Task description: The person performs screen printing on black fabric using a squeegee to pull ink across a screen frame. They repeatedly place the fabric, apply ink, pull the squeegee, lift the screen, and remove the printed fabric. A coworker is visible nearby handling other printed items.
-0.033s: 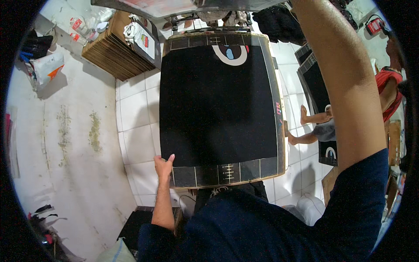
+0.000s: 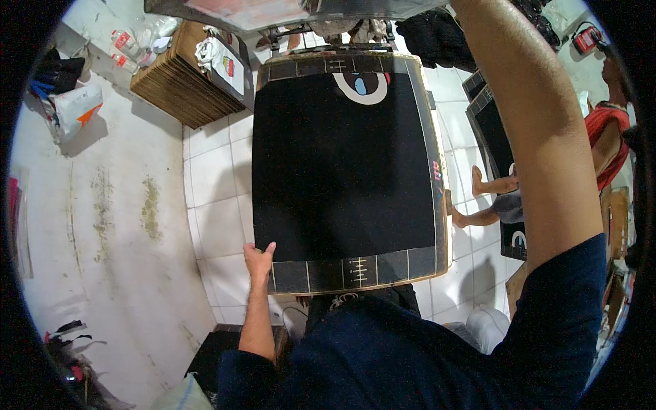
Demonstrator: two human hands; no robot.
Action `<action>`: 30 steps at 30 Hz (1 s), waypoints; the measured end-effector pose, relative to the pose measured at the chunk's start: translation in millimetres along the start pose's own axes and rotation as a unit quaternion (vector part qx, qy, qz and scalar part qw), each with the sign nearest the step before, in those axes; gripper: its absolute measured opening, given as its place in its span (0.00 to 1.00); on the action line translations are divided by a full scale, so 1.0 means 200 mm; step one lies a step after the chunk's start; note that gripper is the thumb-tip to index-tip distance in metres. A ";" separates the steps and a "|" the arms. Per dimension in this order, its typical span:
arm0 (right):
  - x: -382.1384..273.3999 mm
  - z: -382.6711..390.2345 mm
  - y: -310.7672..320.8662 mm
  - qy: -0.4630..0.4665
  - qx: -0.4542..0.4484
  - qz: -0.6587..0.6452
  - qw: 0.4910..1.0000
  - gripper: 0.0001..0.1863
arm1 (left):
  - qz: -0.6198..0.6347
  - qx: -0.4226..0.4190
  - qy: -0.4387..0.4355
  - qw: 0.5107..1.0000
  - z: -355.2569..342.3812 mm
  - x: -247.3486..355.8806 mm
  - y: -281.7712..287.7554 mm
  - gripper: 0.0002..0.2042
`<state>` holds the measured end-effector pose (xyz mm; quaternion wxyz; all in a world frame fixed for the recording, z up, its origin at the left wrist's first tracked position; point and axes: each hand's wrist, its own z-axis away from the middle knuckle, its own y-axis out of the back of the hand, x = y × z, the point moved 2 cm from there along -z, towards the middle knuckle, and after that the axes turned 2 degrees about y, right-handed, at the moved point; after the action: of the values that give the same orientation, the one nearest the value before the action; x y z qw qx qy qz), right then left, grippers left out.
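Note:
A black fabric panel [image 2: 342,171] lies flat on a dark printing board [image 2: 324,275] marked with pale grid lines. Near the panel's far edge is a printed eye shape [image 2: 362,89] in cream, brown and blue. My left hand [image 2: 258,262] is closed at the near left corner of the fabric, thumb on top; its other fingers are partly hidden at the board's edge. My right arm [image 2: 547,137] reaches up and forward past the top of the picture, so the right hand is out of sight. A raised, tilted frame [image 2: 294,15] with a pinkish smeared surface hangs over the board's far end.
At the far left stand stacked brown sheets [image 2: 184,78] with a white cloth [image 2: 213,55] on top, beside the wall. Another person in a red top [image 2: 607,147] sits on the right by more dark boards [image 2: 490,126]. A pale sack [image 2: 486,328] stands at lower right.

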<state>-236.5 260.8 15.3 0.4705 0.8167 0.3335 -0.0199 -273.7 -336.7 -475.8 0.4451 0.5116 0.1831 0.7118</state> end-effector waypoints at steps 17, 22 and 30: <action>0.61 1.64 -0.34 0.069 0.010 -0.135 0.988 0.12 | 0.652 -0.106 0.048 0.749 -0.05 1.38 0.23 0.37; 0.83 1.74 -0.70 0.102 -0.131 -0.146 0.975 0.31 | 0.525 -0.138 0.210 0.813 -0.21 0.93 -0.16 0.36; 0.89 0.80 -1.65 0.268 -0.065 0.042 0.960 0.52 | -0.064 0.266 -0.089 0.958 -0.29 0.59 -0.16 0.43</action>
<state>-239.8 340.5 -384.9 0.4166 0.7730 0.4131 0.2415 -319.8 -211.8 -456.7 0.3517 0.6604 0.3574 0.5590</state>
